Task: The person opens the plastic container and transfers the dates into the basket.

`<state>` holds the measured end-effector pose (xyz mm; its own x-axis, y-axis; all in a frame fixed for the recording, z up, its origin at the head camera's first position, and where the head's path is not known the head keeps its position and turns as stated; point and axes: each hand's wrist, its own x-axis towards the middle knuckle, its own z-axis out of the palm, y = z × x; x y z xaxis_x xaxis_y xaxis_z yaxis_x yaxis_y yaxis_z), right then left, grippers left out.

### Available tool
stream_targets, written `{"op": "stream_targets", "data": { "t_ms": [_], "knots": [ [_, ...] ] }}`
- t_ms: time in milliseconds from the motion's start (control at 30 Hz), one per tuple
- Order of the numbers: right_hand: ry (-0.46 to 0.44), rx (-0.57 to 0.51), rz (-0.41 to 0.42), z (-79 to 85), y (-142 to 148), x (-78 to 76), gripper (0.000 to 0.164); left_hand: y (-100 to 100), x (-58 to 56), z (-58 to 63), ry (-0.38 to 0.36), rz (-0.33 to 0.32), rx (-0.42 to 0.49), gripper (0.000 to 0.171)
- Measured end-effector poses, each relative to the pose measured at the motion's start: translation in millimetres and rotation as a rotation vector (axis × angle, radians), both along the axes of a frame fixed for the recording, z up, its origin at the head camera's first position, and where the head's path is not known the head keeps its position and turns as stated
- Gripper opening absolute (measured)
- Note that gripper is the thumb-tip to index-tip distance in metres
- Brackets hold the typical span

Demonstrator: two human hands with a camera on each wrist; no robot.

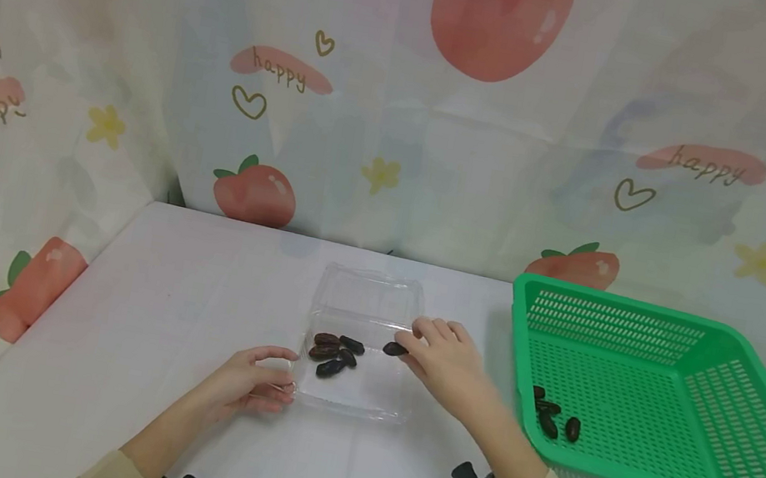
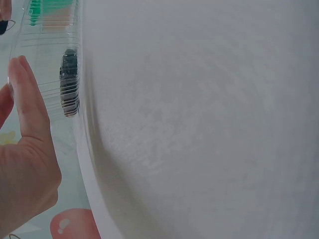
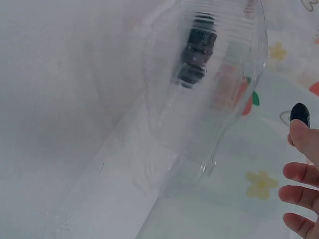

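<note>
A clear plastic clamshell box (image 1: pixel 351 403) lies with its lid folded back on the white table. Several wrinkled, dark brown dates (image 1: pixel 324 353) sit in its left half. Above the box's right side, my right hand (image 1: pixel 441 367) pinches one date (image 1: pixel 396 349) between thumb and fingertip; the right wrist view also shows this date (image 3: pixel 300 114), with the other fingers spread apart. At the box's left edge is my left hand (image 1: pixel 244 385), its fingers fairly straight and the fingertips against the side wall. In the left wrist view, dates (image 2: pixel 70 82) show through the ribbed wall.
To the right stands a green plastic basket (image 1: pixel 618 473) with slotted walls. Several more dates (image 1: pixel 548 423) lie in its near left corner. A patterned cloth (image 1: pixel 410 125) hangs behind the table (image 1: pixel 193 283) and along its left side.
</note>
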<state>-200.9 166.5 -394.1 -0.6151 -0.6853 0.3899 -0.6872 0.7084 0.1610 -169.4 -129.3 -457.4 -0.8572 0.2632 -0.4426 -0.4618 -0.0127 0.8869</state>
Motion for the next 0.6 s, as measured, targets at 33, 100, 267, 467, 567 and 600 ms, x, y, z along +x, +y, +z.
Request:
{"op": "stream_targets", "data": {
  "t_ms": [33,100,267,467,567,600],
  "knots": [
    [-0.005,-0.013,-0.009,1.8,5,1.4,0.021,0,-0.1,-0.1,0.0,0.0,-0.001,0.049],
    [-0.012,-0.033,-0.032,4.6,15,4.1,0.024,0,-0.4,-0.3,0.0,0.003,-0.001,0.049],
    [-0.003,-0.042,-0.096,7.3,38,10.0,0.027,0,-0.2,0.3,-0.006,0.015,-0.016,0.048],
    [0.037,-0.098,-0.109,6.3,68,15.7,0.016,0,0.0,0.1,-0.004,0.015,-0.017,0.049],
    [0.067,-0.139,-0.125,7.0,83,17.6,0.033,0,0.0,-0.1,-0.003,0.013,-0.014,0.049],
    [0.075,-0.148,-0.139,7.4,88,18.0,0.043,0,-0.1,-0.1,-0.003,0.012,-0.014,0.049]
  ]
}}
